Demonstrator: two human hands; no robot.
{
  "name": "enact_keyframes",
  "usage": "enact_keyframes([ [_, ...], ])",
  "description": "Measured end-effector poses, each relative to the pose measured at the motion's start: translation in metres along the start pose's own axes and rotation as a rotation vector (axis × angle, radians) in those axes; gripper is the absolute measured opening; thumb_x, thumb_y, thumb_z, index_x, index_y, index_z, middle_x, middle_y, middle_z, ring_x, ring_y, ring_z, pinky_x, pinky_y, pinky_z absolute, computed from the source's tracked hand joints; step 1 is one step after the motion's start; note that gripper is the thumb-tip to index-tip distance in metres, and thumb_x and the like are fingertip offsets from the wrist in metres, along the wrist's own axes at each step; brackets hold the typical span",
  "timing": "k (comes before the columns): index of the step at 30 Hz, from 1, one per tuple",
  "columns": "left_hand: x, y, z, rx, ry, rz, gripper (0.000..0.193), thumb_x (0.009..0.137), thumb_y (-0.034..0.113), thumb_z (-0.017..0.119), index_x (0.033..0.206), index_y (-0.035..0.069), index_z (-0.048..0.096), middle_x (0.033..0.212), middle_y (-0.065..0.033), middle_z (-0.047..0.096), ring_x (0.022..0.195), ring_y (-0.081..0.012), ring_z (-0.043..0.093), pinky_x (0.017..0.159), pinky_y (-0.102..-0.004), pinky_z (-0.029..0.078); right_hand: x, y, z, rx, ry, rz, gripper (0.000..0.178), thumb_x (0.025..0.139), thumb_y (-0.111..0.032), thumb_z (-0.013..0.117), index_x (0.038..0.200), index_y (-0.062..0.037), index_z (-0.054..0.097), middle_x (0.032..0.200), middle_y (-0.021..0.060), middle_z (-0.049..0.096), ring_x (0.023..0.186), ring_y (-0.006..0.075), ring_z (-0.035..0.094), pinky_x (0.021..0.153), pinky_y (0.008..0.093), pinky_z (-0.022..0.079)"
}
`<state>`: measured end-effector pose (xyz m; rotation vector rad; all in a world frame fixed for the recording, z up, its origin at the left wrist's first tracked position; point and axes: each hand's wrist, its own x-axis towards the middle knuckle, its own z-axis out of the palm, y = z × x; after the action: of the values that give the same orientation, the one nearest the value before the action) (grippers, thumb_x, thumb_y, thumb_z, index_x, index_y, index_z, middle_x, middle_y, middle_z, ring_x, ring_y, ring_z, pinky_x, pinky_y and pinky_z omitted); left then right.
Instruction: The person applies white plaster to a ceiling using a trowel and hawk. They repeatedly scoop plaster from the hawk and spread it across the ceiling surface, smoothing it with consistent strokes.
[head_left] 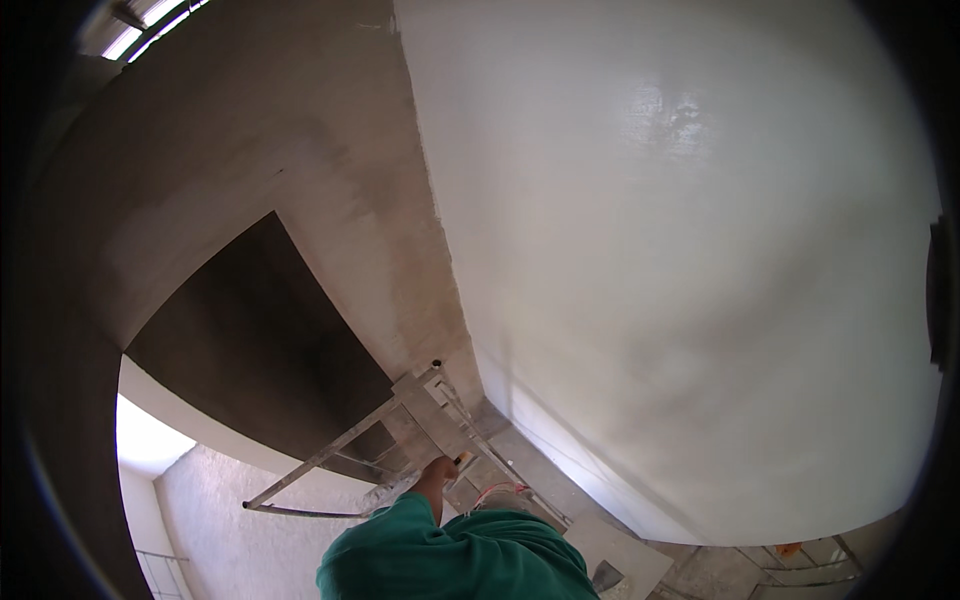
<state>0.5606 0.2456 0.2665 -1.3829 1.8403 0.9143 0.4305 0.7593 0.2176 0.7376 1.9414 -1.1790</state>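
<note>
My left hand [440, 470] reaches forward from a green sleeve [400, 525], low in the middle of the head view. Its fingers are closed around a small thing with a dark and orange end [462, 458]; the rest of it is hidden, so its kind does not show. The hand is just above the planks of a metal scaffold [340, 440]. My right hand is out of sight. Beyond the right side of my shirt, a grey flat blade [607, 575] shows on a pale board [625, 550]; whether anything holds it is hidden.
A smooth white wall [680, 300] with a wet shiny patch rises at the right. Bare brownish plaster [350, 190] meets it along a rough edge, with a dark opening [270, 340] at the left. A pinkish-red curved strip [500, 490] lies near the planks; metal bars [810, 575] stand lower right.
</note>
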Motion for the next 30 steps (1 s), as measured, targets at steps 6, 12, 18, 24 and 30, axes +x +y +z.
enact_keyframes([
  [6, 0.009, -0.053, 0.02, 0.058, 0.004, -0.073, 0.042, 0.071, 0.024, 0.067, 0.105, 0.0, 0.068, 0.097, -0.0201, 0.069, 0.085, -0.0302, 0.069, 0.075, -0.0422, 0.052, -0.004, -0.001, -0.009, -0.075, -0.024, 0.001, 0.026, 0.08, -0.017, 0.069, 0.101, -0.002, 0.064, 0.088, 0.01, 0.064, 0.08, 0.0209, 0.061, 0.066, 0.0402, 0.05],
  [12, 0.004, -0.041, 0.011, -0.088, 0.003, -0.069, 0.043, 0.069, 0.019, 0.07, 0.11, 0.003, 0.068, 0.11, -0.0218, 0.066, 0.102, -0.0345, 0.065, 0.084, -0.0429, 0.051, -0.009, -0.005, -0.017, -0.131, -0.02, 0.017, 0.025, 0.081, -0.017, 0.069, 0.1, -0.0016, 0.064, 0.088, 0.0101, 0.065, 0.08, 0.0205, 0.061, 0.066, 0.0397, 0.05],
  [18, -0.009, -0.038, -0.006, -0.143, 0.058, -0.027, 0.043, 0.071, 0.021, 0.069, 0.111, 0.004, 0.068, 0.111, -0.0214, 0.066, 0.103, -0.0333, 0.065, 0.085, -0.0426, 0.051, -0.014, -0.014, -0.021, -0.17, -0.035, 0.011, 0.025, 0.081, -0.017, 0.069, 0.099, -0.0013, 0.064, 0.088, 0.0103, 0.065, 0.08, 0.0202, 0.062, 0.066, 0.0392, 0.05],
  [24, -0.017, -0.055, -0.015, -0.105, 0.137, -0.019, 0.045, 0.07, 0.022, 0.065, 0.109, 0.001, 0.067, 0.102, -0.0227, 0.068, 0.091, -0.0332, 0.068, 0.079, -0.0421, 0.053, -0.008, -0.026, -0.019, -0.203, -0.066, -0.005, 0.024, 0.081, -0.017, 0.069, 0.099, -0.001, 0.065, 0.088, 0.0104, 0.066, 0.08, 0.0198, 0.062, 0.066, 0.0388, 0.05],
  [30, 0.006, -0.093, -0.031, -0.112, -0.043, -0.165, 0.047, 0.072, 0.021, 0.066, 0.116, 0.004, 0.065, 0.117, -0.0191, 0.064, 0.109, -0.0325, 0.063, 0.09, -0.0405, 0.05, -0.018, -0.037, 0.001, -0.261, -0.062, 0.015, 0.024, 0.081, -0.017, 0.068, 0.098, -0.0007, 0.065, 0.087, 0.0106, 0.066, 0.08, 0.0195, 0.063, 0.065, 0.0383, 0.051],
])
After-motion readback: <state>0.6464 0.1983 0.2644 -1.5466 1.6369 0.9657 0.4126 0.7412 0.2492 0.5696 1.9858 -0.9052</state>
